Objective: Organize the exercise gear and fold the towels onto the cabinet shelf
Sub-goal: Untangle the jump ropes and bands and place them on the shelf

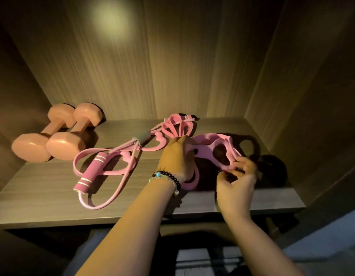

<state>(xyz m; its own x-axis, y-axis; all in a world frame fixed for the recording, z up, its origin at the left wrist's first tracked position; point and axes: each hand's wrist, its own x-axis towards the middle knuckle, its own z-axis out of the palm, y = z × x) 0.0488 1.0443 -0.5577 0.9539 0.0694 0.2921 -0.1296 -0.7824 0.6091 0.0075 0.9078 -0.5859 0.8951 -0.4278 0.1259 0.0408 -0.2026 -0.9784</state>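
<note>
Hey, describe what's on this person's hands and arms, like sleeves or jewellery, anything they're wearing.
Both forearms are bare, with no sleeves or gloves in view. The left hand has a wrist stacked with bracelets: a strand of round black beads, a turquoise-blue bead, and a pale braided or woven band, with a small light charm hanging near the edge. The right hand and its wrist show no jewellery that I can make out.

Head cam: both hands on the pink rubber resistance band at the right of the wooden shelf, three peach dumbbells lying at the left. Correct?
Not quite: the head view shows two peach dumbbells, not three, lying side by side at the left of the wooden shelf. The rest holds: left hand and right hand both hold the pink rubber resistance band at the right.
</note>
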